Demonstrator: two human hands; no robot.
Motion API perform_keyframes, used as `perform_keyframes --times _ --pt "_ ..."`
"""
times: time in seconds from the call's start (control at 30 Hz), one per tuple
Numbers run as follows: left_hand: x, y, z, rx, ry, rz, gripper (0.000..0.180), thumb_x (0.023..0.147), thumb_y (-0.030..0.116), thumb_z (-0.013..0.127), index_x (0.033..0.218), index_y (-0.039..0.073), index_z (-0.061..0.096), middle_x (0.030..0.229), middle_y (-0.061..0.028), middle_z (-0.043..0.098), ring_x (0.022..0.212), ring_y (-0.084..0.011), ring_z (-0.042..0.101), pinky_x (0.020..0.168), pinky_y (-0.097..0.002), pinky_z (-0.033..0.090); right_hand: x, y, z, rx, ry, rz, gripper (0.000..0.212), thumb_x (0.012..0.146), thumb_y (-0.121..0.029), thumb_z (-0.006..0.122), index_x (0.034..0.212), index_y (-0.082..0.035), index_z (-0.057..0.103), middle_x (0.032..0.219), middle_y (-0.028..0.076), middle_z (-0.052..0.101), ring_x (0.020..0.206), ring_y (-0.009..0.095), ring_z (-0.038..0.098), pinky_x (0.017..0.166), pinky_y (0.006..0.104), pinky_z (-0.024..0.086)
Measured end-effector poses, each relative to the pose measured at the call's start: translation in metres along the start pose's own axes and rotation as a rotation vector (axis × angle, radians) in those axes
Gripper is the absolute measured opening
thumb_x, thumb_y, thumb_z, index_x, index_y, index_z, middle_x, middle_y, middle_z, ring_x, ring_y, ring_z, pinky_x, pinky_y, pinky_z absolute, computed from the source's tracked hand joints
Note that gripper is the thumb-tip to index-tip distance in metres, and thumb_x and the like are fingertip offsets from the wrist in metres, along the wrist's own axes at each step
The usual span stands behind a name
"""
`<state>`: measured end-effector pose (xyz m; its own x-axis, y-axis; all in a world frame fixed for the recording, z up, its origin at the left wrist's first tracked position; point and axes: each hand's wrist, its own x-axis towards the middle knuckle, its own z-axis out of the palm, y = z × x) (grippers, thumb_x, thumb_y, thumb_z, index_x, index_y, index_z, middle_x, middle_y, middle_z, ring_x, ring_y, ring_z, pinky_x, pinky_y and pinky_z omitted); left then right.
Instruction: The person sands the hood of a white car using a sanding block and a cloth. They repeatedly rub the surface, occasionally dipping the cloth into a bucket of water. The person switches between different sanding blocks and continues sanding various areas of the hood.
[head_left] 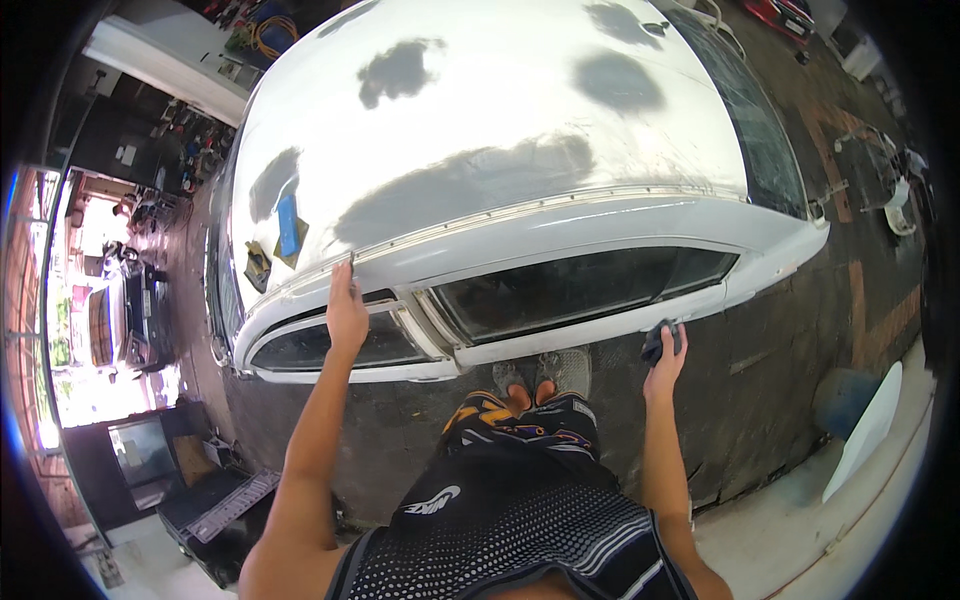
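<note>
A white car roof [480, 110] with grey patches fills the far side, and below it runs a grey side frame [560, 225] over dark windows. My left hand [347, 315] is at the roof's edge toward the left, fingers together and pointing away from me. A small dark bit shows at its fingertips, too little to name. My right hand [665, 372] hangs to the right, just off the car's side, closed around a dark wadded cloth [657, 342]. On the roof's left corner lie a blue sanding block [289, 225] and a crumpled dark yellowish sheet [257, 266].
I stand on a dark floor close to the car, feet on a grey plate [573, 372]. A black cabinet [215, 515] is at the lower left. A white panel [868, 430] leans at the right wall. Car parts [895, 195] lie at the far right.
</note>
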<state>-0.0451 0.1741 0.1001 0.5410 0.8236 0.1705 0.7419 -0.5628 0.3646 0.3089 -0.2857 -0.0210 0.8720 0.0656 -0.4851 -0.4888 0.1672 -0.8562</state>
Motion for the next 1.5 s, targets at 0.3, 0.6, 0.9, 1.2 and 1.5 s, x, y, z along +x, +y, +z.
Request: perform_keyframes --times 0.3,0.6,0.9,1.2,1.5 --pt "-0.153 0.019 -0.036 -0.418 0.105 -0.511 0.041 0.112 0.017 0.047 0.148 -0.002 0.055 0.142 -0.0218 0.064 0.134 -0.0333 0.059 0.114 -0.0382 0.041 0.089 -0.089 0.191 -0.763 -0.238 -1.016 0.055 0.103 -0.017 0.062 0.154 -0.001 0.050 0.155 0.023 0.052 0.147 0.040 0.044 0.125 0.0494 0.028" --pt "-0.385 -0.025 -0.058 -0.402 0.099 -1.073 0.043 0.112 0.022 0.050 0.140 -0.009 0.058 0.130 -0.0270 0.068 0.123 -0.0336 0.065 0.106 -0.0412 0.048 0.012 0.007 0.379 -1.153 -0.380 -1.315 0.073 0.101 -0.037 0.062 0.160 -0.001 0.039 0.169 0.029 0.027 0.159 0.050 0.017 0.128 0.0636 0.014" --pt "-0.384 -0.015 -0.046 -0.344 0.141 -0.874 0.040 0.112 0.018 0.049 0.143 -0.006 0.057 0.134 -0.0251 0.067 0.126 -0.0374 0.064 0.109 -0.0417 0.047 -0.168 0.138 0.520 -1.064 -1.156 -1.500 0.055 0.104 -0.034 0.058 0.149 -0.003 0.054 0.163 0.026 0.041 0.154 0.040 0.034 0.125 0.0555 0.028" --pt "-0.416 -0.015 -0.040 -0.526 0.226 -1.035 0.039 0.112 0.020 0.051 0.140 -0.006 0.057 0.128 -0.0182 0.065 0.113 -0.0281 0.065 0.098 -0.0423 0.058 -0.141 0.082 0.499 -0.053 -0.992 0.027 0.047 0.109 -0.044 0.058 0.135 -0.006 0.067 0.123 0.005 0.071 0.113 0.018 0.065 0.104 0.0362 0.049" --pt "-0.261 -0.004 -0.039 -1.535 0.462 -1.150 0.030 0.104 0.009 0.055 0.129 -0.007 0.056 0.129 -0.0183 0.059 0.119 -0.0343 0.062 0.102 -0.0626 0.059 0.021 -0.066 0.331 0.156 -0.391 -0.321 0.042 0.105 -0.030 0.070 0.137 -0.004 0.064 0.125 0.008 0.069 0.109 0.019 0.067 0.098 0.0359 0.056"
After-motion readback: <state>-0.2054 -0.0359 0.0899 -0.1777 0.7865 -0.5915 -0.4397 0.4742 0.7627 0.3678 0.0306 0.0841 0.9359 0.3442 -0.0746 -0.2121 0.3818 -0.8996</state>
